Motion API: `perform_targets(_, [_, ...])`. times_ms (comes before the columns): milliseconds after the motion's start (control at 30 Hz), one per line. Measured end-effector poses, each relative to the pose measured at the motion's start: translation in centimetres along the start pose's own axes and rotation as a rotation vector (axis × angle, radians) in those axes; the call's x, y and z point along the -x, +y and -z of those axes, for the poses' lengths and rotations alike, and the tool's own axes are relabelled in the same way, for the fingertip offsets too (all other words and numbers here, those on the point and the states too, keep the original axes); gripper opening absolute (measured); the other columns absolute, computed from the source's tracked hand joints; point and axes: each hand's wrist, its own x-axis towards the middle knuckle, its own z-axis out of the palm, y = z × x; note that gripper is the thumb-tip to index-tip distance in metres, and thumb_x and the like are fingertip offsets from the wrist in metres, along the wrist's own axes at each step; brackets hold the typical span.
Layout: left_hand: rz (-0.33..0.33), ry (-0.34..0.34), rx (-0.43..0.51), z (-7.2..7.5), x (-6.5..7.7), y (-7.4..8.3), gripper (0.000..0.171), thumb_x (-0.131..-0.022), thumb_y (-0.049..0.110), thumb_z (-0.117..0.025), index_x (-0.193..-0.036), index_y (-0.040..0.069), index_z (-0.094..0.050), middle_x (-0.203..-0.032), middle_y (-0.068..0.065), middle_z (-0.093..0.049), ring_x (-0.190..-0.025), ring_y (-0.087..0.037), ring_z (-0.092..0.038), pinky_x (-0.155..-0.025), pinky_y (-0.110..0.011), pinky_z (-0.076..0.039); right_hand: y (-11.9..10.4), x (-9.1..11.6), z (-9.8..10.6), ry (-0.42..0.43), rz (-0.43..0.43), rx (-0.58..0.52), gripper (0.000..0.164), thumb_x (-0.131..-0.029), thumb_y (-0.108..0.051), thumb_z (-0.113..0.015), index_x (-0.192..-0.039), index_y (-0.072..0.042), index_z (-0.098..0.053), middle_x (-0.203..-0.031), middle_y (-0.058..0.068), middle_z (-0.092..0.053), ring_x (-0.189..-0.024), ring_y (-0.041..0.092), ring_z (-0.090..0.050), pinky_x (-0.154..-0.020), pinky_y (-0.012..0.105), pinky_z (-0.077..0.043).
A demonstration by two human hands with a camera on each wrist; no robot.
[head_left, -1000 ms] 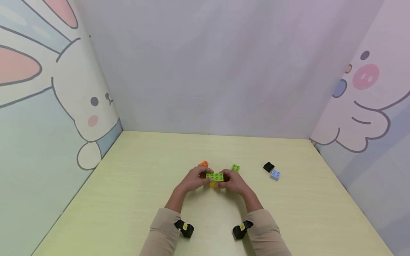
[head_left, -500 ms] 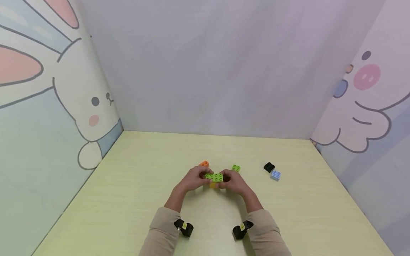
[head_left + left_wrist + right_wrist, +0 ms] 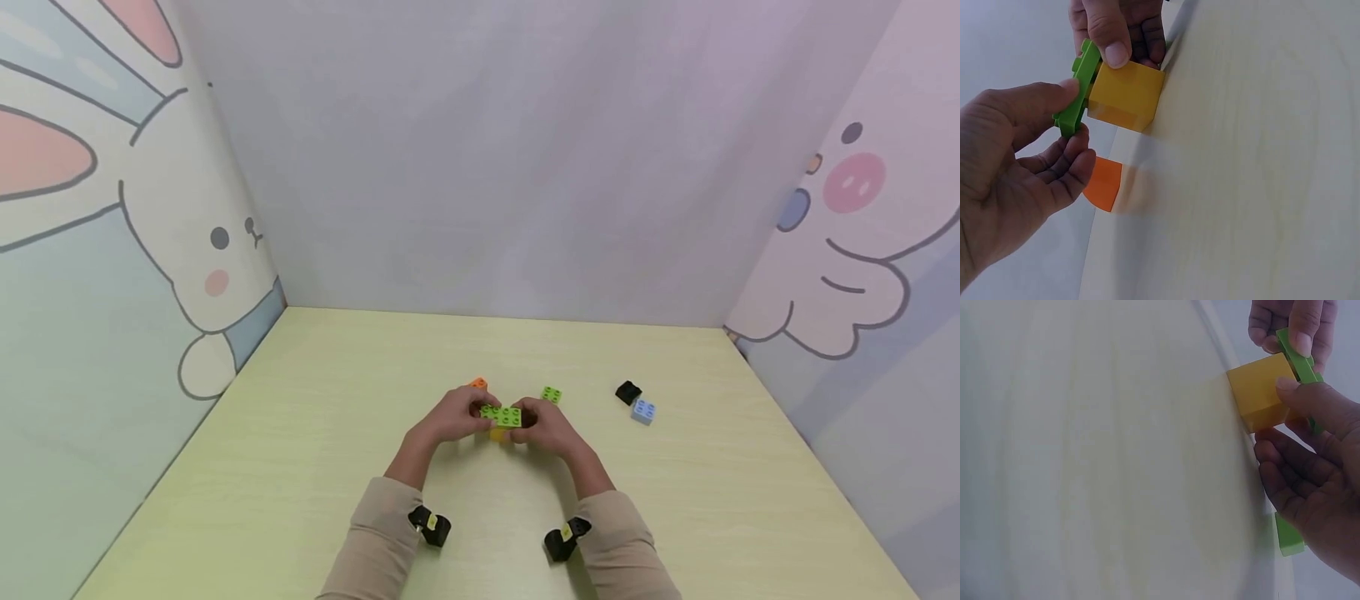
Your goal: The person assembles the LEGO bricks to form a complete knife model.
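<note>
A flat green toy brick [image 3: 501, 416] with studs lies over a yellow block [image 3: 1125, 90], slightly askew, and a narrow gap with the yellow studs shows between them in the left wrist view. My left hand [image 3: 455, 415] pinches the green brick's left end between thumb and fingers. The yellow block is gripped by my right hand [image 3: 549, 427], its thumb [image 3: 1286, 384] flat against one face and the fingers round the other side. From the head view, the green brick hides most of the yellow block.
On the pale wooden table [image 3: 337, 467], an orange brick [image 3: 478, 384] lies just beyond my left hand. A small green brick [image 3: 552, 394] is behind my right hand. Farther right, a black brick [image 3: 628, 392] and a light blue brick [image 3: 642, 411] lie together. Walls enclose the back and sides.
My left forearm has risen very slightly in the head view. Both hands keep their holds on the green brick and yellow block, which stay almost in place.
</note>
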Motion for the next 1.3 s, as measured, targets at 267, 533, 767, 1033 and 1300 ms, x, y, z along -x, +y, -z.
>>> perform_targets(267, [-0.008, -0.018, -0.014, 0.11, -0.10, 0.25, 0.023, -0.082, 0.006, -0.070, -0.105, 0.004, -0.067, -0.082, 0.001, -0.055, -0.070, -0.013, -0.049, -0.062, -0.027, -0.043, -0.16, 0.00, 0.05, 0.005, -0.030, 0.011, 0.024, -0.077, -0.010, -0.076, -0.098, -0.008, -0.065, -0.082, 0.000, -0.057, -0.075, 0.017, -0.049, -0.066, 0.032, -0.042])
perform_targets(533, [-0.025, -0.023, 0.011, 0.08, 0.01, 0.02, 0.023, -0.083, 0.006, -0.070, -0.106, 0.005, -0.067, -0.085, 0.002, -0.058, -0.071, -0.013, -0.051, -0.063, -0.027, -0.044, -0.10, 0.12, 0.14, -0.013, -0.014, -0.002, 0.024, -0.077, -0.008, -0.075, -0.099, -0.006, -0.065, -0.082, 0.000, -0.057, -0.074, 0.017, -0.049, -0.065, 0.031, -0.042])
perform_targets(767, [-0.031, 0.019, 0.024, -0.21, -0.24, -0.45, 0.023, -0.080, 0.011, -0.073, -0.102, 0.008, -0.068, -0.086, 0.002, -0.060, -0.070, -0.012, -0.050, -0.062, -0.027, -0.043, -0.11, -0.01, 0.22, -0.007, -0.011, 0.007, 0.024, -0.078, -0.009, -0.075, -0.099, -0.007, -0.065, -0.083, 0.000, -0.058, -0.075, 0.017, -0.049, -0.066, 0.032, -0.042])
perform_targets(1033, [-0.058, 0.009, -0.003, -0.35, -0.44, -0.14, 0.023, -0.081, 0.011, -0.073, -0.103, 0.008, -0.068, -0.081, 0.004, -0.057, -0.067, -0.011, -0.049, -0.061, -0.026, -0.043, -0.11, -0.01, 0.20, -0.009, 0.002, 0.011, 0.025, -0.076, -0.006, -0.075, -0.099, -0.007, -0.065, -0.084, 0.000, -0.058, -0.076, 0.017, -0.050, -0.067, 0.033, -0.042])
perform_targets(1300, [-0.043, 0.002, 0.006, -0.44, -0.50, -0.33, 0.023, -0.082, 0.011, -0.072, -0.105, 0.008, -0.067, -0.082, 0.006, -0.056, -0.067, -0.011, -0.049, -0.061, -0.026, -0.043, -0.19, -0.05, 0.16, -0.007, -0.002, 0.015, 0.026, -0.076, -0.007, -0.076, -0.099, -0.007, -0.065, -0.083, 0.000, -0.058, -0.075, 0.017, -0.050, -0.066, 0.033, -0.042])
